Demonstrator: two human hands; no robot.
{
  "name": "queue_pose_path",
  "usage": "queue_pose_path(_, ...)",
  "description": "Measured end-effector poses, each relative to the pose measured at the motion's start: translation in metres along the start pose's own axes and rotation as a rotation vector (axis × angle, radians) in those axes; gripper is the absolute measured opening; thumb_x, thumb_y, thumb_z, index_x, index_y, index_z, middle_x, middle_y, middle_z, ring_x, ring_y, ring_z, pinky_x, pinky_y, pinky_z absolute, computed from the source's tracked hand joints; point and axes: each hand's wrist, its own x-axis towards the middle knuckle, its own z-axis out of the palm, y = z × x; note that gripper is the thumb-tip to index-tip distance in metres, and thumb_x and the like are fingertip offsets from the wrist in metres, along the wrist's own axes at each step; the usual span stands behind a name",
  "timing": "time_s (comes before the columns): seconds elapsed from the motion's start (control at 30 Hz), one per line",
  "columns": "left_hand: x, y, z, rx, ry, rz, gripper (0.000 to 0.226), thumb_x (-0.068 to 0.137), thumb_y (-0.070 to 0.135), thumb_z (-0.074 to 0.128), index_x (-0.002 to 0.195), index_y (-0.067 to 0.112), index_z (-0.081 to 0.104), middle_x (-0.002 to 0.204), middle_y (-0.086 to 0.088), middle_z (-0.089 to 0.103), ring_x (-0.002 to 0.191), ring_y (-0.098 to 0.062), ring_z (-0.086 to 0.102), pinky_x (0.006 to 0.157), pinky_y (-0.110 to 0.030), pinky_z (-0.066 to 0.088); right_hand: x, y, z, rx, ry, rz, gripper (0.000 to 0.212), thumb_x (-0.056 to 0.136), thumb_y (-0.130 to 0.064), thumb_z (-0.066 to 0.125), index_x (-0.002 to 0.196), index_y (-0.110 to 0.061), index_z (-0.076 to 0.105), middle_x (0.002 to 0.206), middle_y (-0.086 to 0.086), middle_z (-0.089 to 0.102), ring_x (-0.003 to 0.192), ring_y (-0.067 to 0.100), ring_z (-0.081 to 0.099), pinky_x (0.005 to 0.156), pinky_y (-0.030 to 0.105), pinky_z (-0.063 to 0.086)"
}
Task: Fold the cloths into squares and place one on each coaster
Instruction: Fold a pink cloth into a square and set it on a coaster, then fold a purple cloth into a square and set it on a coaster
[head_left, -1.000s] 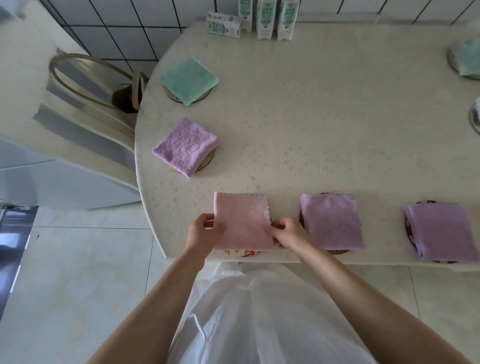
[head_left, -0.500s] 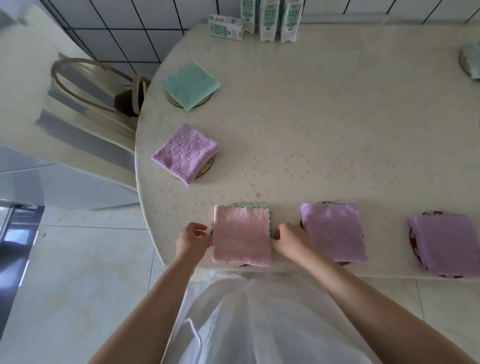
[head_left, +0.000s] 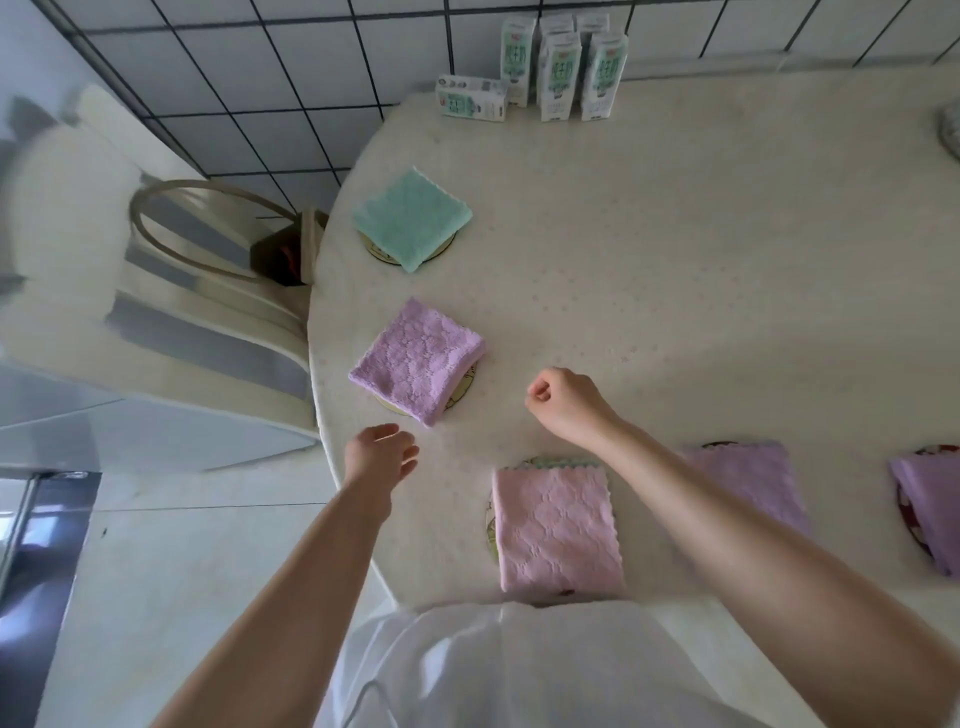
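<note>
A folded pink cloth lies on a coaster at the table's near edge, with nothing touching it. My left hand hovers at the table's left edge, fingers relaxed and empty, just below a folded purple cloth on its coaster. My right hand is loosely curled above the bare table, right of that purple cloth, holding nothing. Farther back a folded green cloth covers another coaster. My right forearm partly hides a purple cloth; another purple cloth lies at the right edge.
Several milk cartons stand at the back by the tiled wall, one lying flat. A chair with a round back stands left of the table. Another cloth on a coaster shows at the far right edge.
Both hands let go of the pink cloth and lifted away forward and to the left, toward the purple cloth. The pink cloth stays flat on its coaster. The camera moved closer.
</note>
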Motion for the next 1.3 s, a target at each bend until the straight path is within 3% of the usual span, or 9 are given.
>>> queue_pose_path(0.13, 0.016, 0.022, -0.007, -0.165, -0.122, -0.130, 0.020, 0.087, -0.005, 0.058, 0.107, -0.002, 0.057, 0.094, -0.014, 0.063, 0.083, -0.025, 0.063, 0.080, -0.034, 0.052, 0.038, -0.038, 0.016, 0.069, 0.066, 0.073, 0.032, 0.087, -0.017, 0.053, 0.110, 0.003, 0.061, 0.112, 0.020, 0.064, 0.106, 0.034, 0.058, 0.089, 0.035, 0.046)
queue_pose_path(0.3, 0.030, 0.032, -0.004, -0.201, -0.227, -0.233, 0.006, 0.089, -0.004, 0.055, 0.087, 0.000, 0.060, 0.091, -0.014, 0.061, 0.084, -0.024, 0.059, 0.082, -0.033, 0.047, 0.073, -0.071, 0.028, 0.128, 0.105, 0.176, 0.039, 0.089, -0.024, 0.054, 0.123, -0.004, 0.056, 0.123, 0.014, 0.060, 0.116, 0.028, 0.054, 0.091, 0.029, 0.040)
queue_pose_path(0.4, 0.034, 0.033, -0.002, -0.229, -0.249, -0.311, 0.009, 0.089, -0.004, 0.054, 0.083, 0.001, 0.058, 0.084, -0.012, 0.058, 0.080, -0.022, 0.057, 0.081, -0.033, 0.046, 0.082, -0.083, 0.032, 0.137, 0.112, 0.201, 0.015, 0.088, -0.020, 0.053, 0.079, -0.008, 0.057, 0.081, 0.017, 0.056, 0.084, 0.035, 0.055, 0.067, 0.032, 0.036)
queue_pose_path(0.47, 0.035, 0.035, 0.000, -0.269, -0.265, -0.372, 0.011, 0.088, -0.004, 0.054, 0.079, 0.001, 0.056, 0.077, -0.013, 0.056, 0.074, -0.021, 0.056, 0.075, -0.031, 0.048, 0.085, -0.088, 0.033, 0.151, 0.122, 0.210, 0.025, 0.087, -0.018, 0.053, 0.065, -0.010, 0.045, 0.068, 0.017, 0.044, 0.068, 0.031, 0.043, 0.059, 0.032, 0.029)
queue_pose_path(0.6, 0.039, 0.043, 0.000, -0.388, -0.267, -0.425, 0.006, 0.086, -0.004, 0.058, 0.082, -0.001, 0.055, 0.077, -0.014, 0.054, 0.068, -0.021, 0.053, 0.066, -0.026, 0.048, 0.090, -0.093, 0.031, 0.225, 0.132, 0.253, 0.024, 0.089, -0.026, 0.056, 0.094, -0.003, 0.063, 0.096, 0.013, 0.067, 0.095, 0.029, 0.060, 0.067, 0.026, 0.035)
queue_pose_path(0.7, 0.042, 0.050, -0.004, -0.391, -0.278, -0.437, 0.007, 0.085, 0.004, 0.063, 0.085, 0.004, 0.056, 0.075, -0.011, 0.055, 0.060, -0.016, 0.050, 0.055, -0.021, 0.045, 0.093, -0.093, 0.028, 0.275, 0.141, 0.270, 0.026, 0.087, -0.025, 0.058, 0.092, 0.000, 0.062, 0.092, 0.012, 0.066, 0.091, 0.028, 0.060, 0.066, 0.027, 0.036)
queue_pose_path(0.93, 0.062, 0.070, -0.018, -0.087, -0.241, -0.090, 0.007, 0.086, 0.007, 0.065, 0.092, 0.006, 0.062, 0.087, -0.008, 0.065, 0.072, -0.016, 0.058, 0.064, -0.025, 0.045, 0.083, -0.087, 0.029, 0.527, 0.190, 0.209, 0.005, 0.084, -0.021, 0.063, 0.084, -0.018, 0.059, 0.080, -0.002, 0.062, 0.080, 0.021, 0.060, 0.078, 0.039, 0.054)
queue_pose_path(1.1, 0.084, 0.079, -0.025, 0.119, -0.202, 0.089, 0.026, 0.083, 0.012, 0.067, 0.108, 0.012, 0.061, 0.100, -0.007, 0.070, 0.090, -0.024, 0.067, 0.086, -0.042, 0.055, 0.060, -0.075, 0.052, 0.625, 0.205, 0.269, 0.010, 0.078, -0.017, 0.070, 0.081, -0.020, 0.060, 0.077, -0.004, 0.064, 0.078, 0.024, 0.065, 0.077, 0.048, 0.056)
queue_pose_path(1.3, 0.095, 0.071, -0.023, 0.370, -0.160, 0.161, 0.023, 0.082, 0.013, 0.068, 0.104, 0.015, 0.062, 0.093, -0.001, 0.068, 0.088, -0.024, 0.066, 0.083, -0.046, 0.056, 0.047, -0.067, 0.073, 0.573, 0.211, 0.317, 0.017, 0.075, -0.010, 0.069, 0.074, -0.023, 0.057, 0.075, 0.001, 0.065, 0.072, 0.026, 0.064, 0.072, 0.041, 0.055)
